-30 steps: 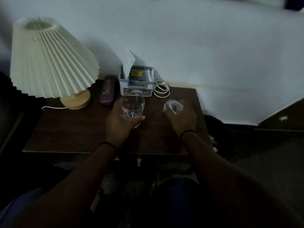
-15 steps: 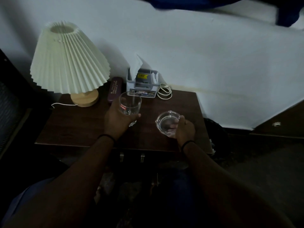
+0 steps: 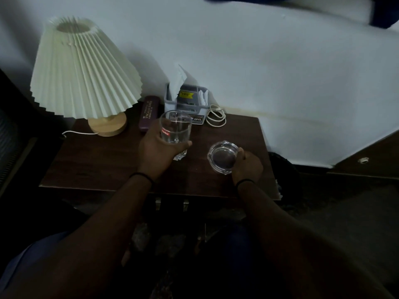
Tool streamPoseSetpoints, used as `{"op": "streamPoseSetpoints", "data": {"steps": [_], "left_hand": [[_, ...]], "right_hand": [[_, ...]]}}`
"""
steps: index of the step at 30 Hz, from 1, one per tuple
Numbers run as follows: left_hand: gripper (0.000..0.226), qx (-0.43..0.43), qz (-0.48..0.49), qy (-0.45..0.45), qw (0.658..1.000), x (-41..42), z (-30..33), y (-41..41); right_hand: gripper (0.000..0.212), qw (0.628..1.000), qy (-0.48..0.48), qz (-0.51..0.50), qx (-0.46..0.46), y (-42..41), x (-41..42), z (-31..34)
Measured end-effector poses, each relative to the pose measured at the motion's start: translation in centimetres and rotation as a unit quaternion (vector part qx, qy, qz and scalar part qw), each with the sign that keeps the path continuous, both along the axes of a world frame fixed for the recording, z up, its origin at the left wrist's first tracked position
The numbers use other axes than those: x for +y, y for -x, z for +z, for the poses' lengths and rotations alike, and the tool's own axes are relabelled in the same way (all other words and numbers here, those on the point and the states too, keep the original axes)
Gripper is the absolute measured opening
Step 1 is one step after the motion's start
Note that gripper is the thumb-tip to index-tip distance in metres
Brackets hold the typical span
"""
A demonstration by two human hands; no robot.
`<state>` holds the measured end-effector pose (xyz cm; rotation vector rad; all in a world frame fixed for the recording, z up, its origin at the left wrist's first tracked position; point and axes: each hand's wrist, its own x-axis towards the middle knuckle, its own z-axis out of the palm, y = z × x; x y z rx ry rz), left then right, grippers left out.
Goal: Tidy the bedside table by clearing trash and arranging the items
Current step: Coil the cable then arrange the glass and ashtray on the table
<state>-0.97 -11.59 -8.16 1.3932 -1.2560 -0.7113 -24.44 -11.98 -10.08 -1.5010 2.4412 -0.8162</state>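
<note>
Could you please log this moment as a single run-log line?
left hand: holds drinking glass above bedside table | right hand: grips glass ashtray on table | lamp, organizer at back

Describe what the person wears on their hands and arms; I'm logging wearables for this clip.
Both forearms are bare, with no sleeves in view. The left hand and right hand each have a thin black band at the wrist. No gloves; rings cannot be made out in the dim light.
</note>
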Motion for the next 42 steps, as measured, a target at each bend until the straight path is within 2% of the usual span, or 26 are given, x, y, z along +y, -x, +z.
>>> {"op": "streamPoseSetpoints", "data": {"steps": [6, 9, 11, 14, 17, 19, 21, 26, 28, 30, 32, 34, 37, 42], "left_hand": [[0.073, -0.02, -0.06, 0.008, 0.998, 1.1, 1.7, 0.6], [0.074, -0.014, -0.081, 0.006, 0.997, 1.6, 2.2, 1.0], [0.073, 0.001, -0.092, 0.006, 0.996, 1.6, 2.4, 1.4], [0.07, 0.047, -0.119, 0.012, 0.992, 1.4, 2.6, 1.8], [0.065, 0.08, -0.142, 0.025, 0.986, 1.5, 2.8, 1.6], [0.064, 0.095, -0.167, 0.028, 0.981, 1.5, 2.8, 1.5], [0.069, 0.096, -0.193, 0.018, 0.976, 1.6, 2.8, 1.5], [0.08, 0.137, -0.281, -0.078, 0.947, 1.3, 3.0, 2.0], [0.072, 0.138, -0.274, -0.088, 0.948, 1.0, 3.3, 2.6], [0.068, 0.144, -0.216, -0.093, 0.961, 0.9, 3.2, 3.3], [0.049, 0.108, -0.165, -0.088, 0.976, 0.9, 2.7, 3.6], [0.031, 0.027, -0.154, -0.097, 0.983, 0.9, 2.0, 3.3], [0.031, -0.029, -0.157, -0.126, 0.979, 0.8, 1.3, 2.9], [0.037, -0.025, -0.206, -0.183, 0.961, 1.2, 0.6, 3.8]], "right_hand": [[0.036, 0.999, -0.028, -0.015, -0.033, 0.6, 0.6, 0.9], [0.024, 0.998, 0.04, -0.027, -0.042, -0.4, 1.5, 2.6], [0.02, 0.986, 0.101, 0.031, -0.13, -1.8, 1.8, 4.1], [0.054, 0.93, 0.057, 0.186, -0.313, -3.6, 2.2, 6.0], [0.079, 0.884, 0.0, 0.287, -0.368, -5.0, 2.7, 6.5], [0.084, 0.872, 0.002, 0.329, -0.363, -5.5, 2.9, 6.2], [0.081, 0.874, 0.017, 0.338, -0.348, -6.0, 3.1, 6.0], [0.076, 0.929, 0.059, 0.276, -0.24, -5.1, 3.5, 6.5], [0.078, 0.937, 0.075, 0.253, -0.229, -4.2, 3.5, 6.7], [0.08, 0.948, 0.103, 0.206, -0.22, -3.4, 3.5, 7.0], [0.081, 0.958, 0.135, 0.145, -0.207, -2.7, 3.3, 7.2], [0.082, 0.964, 0.142, 0.103, -0.201, -1.9, 3.2, 6.9], [0.081, 0.971, 0.118, 0.07, -0.194, -1.1, 3.3, 6.0], [0.072, 0.973, 0.112, 0.064, -0.192, -0.6, 2.9, 4.5]]}}
